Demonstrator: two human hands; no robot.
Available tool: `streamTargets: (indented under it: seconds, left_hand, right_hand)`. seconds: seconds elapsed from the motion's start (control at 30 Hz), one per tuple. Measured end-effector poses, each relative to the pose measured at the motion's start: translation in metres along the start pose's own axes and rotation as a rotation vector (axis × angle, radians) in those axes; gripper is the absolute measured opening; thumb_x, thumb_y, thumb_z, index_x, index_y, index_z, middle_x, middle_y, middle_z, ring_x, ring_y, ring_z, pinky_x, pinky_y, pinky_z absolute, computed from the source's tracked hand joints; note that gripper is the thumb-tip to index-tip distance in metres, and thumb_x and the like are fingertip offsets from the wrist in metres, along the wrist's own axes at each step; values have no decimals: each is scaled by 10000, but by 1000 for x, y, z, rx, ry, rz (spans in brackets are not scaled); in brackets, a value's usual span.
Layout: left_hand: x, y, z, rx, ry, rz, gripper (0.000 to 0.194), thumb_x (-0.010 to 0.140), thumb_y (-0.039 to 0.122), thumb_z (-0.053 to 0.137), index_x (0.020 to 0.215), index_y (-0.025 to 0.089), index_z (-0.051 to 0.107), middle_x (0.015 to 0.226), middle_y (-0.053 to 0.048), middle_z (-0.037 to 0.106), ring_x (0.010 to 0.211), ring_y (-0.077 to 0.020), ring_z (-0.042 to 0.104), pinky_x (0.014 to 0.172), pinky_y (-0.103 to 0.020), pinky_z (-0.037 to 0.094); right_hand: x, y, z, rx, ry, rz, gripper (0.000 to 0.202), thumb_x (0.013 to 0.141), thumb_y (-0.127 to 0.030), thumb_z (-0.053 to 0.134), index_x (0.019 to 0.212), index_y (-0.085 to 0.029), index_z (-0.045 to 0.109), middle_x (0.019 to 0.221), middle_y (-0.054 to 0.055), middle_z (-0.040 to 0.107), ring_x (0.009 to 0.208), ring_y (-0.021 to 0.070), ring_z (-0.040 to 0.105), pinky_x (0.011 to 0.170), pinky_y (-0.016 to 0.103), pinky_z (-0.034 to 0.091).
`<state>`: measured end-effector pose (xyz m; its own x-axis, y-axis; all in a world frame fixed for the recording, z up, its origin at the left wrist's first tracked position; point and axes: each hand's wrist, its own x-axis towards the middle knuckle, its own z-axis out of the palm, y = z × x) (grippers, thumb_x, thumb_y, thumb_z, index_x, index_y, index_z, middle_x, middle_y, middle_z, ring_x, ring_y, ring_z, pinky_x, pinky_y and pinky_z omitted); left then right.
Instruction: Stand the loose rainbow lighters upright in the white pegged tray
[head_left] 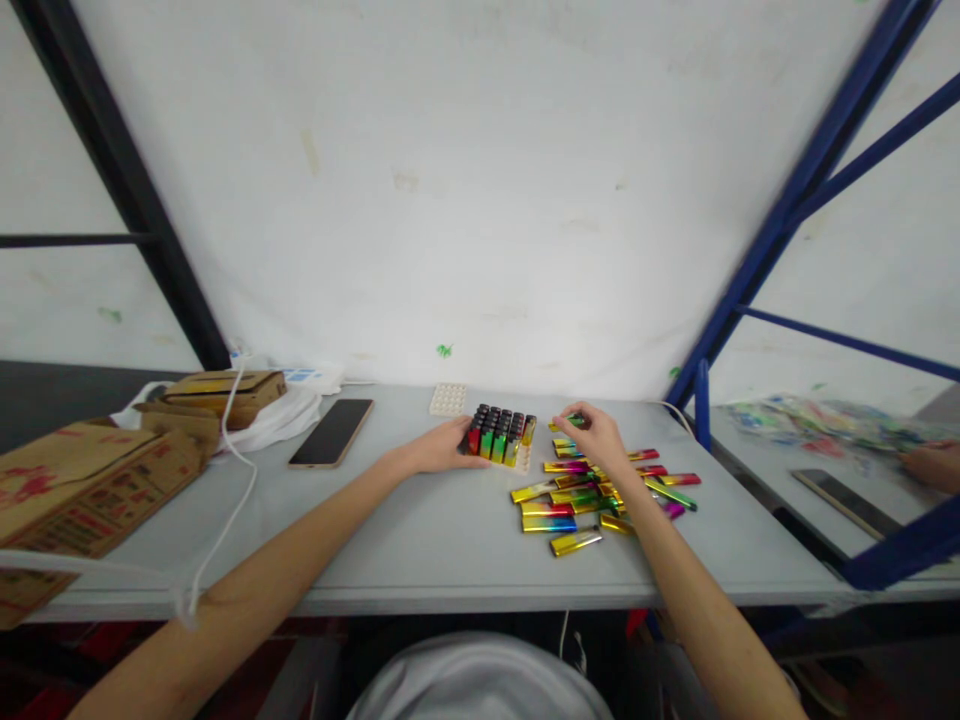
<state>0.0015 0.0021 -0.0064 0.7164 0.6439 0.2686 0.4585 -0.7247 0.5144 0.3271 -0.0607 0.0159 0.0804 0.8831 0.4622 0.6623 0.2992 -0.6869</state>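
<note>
Loading seems under way: the left hand [441, 447] clasps the upright lighters [498, 440] on their pale tray [526, 463]; right of them, the right hand [596, 437] pinches a green-gold lighter [564, 424], which likely needs turning upright.

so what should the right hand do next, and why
Probably bring the lighter that the right hand appears to pinch over to the tray and stand it in the bare part at the near right: the other lighters there stand upright, that corner shows no lighters, and the left hand is at the group's left side.
</note>
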Motion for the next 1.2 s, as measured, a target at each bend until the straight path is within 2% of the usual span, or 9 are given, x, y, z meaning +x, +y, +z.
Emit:
streamTargets:
  seconds: [0.07, 0.13, 0.23, 0.33, 0.4, 0.53, 0.83, 1.03, 1.2]
  left_hand:
    - [0, 0, 0, 14, -10, -9, 673, 808, 652, 787, 1261, 173, 650, 1304, -142, 684, 1185, -348, 644, 1052, -432, 512]
    - [0, -1, 0, 16, -14, -11, 671, 809, 644, 789, 1260, 168, 649, 1316, -150, 676, 1196, -350, 641, 1056, -436, 510]
    - [0, -1, 0, -5, -3, 3, 641, 808, 627, 796, 1238, 171, 660, 1317, -147, 677, 1208, -347, 637, 1070, -437, 502]
    - [0, 0, 0, -20, 0, -3, 632, 804, 618, 803, 1226, 169, 664, 1308, -149, 679, 1200, -353, 640, 1069, -446, 502]
    - [0, 0, 0, -17, -2, -14, 646, 804, 617, 803, 1242, 165, 656, 1306, -155, 677, 1194, -358, 641, 1061, -456, 506]
    - [0, 1, 0, -3, -8, -5, 641, 816, 617, 794, 1256, 174, 649, 1306, -147, 678, 1207, -349, 634, 1068, -447, 501]
    - [0, -2, 0, -14, -7, 0, 670, 808, 623, 803, 1276, 171, 644, 1334, -155, 668, 1202, -350, 638, 1063, -452, 507]
    - [1, -4, 1, -31, -3, 14, 642, 804, 609, 812, 1250, 175, 655, 1316, -149, 676, 1207, -342, 632, 1077, -453, 499]
    - [1, -1, 0, -27, 0, 19, 666, 807, 622, 806, 1283, 184, 647, 1315, -138, 678, 1213, -340, 630, 1076, -445, 499]
  right_hand:
    - [1, 0, 2, 59, -24, 18, 552, 842, -740, 651, 811, -189, 676, 596, -5, 587, 566, 173, 517, 578, 290, 401]
    - [1, -3, 3, 133, -35, 3, 601, 881, -782, 569, 762, -196, 632, 613, 4, 587, 596, 180, 537, 604, 298, 428]
    - [-3, -13, 6, 266, -104, -22, 613, 969, -776, 414, 802, -213, 590, 710, 29, 638, 695, 198, 609, 681, 309, 490]
    - [-8, -25, 12, 376, -217, -14, 574, 989, -771, 368, 831, -240, 518, 735, 21, 617, 703, 194, 624, 696, 315, 524]
    - [-11, -29, 17, 432, -247, 27, 555, 962, -796, 398, 820, -262, 438, 679, -20, 522, 596, 170, 542, 599, 304, 495]
    - [-13, -30, 25, 453, -294, 99, 575, 924, -827, 430, 770, -275, 371, 606, -64, 349, 484, 138, 324, 450, 279, 317]
    - [-14, -27, 24, 159, -173, -2, 573, 926, -725, 448, 600, -268, 339, 536, -27, 367, 517, 161, 360, 505, 305, 297]
    - [-14, -26, 26, 114, -92, -65, 421, 936, -542, 441, 627, -259, 406, 557, -21, 453, 557, 178, 450, 564, 300, 355]
    - [-14, -27, 29, 79, -104, -71, 424, 945, -547, 437, 637, -260, 379, 551, -26, 428, 560, 182, 431, 544, 296, 320]
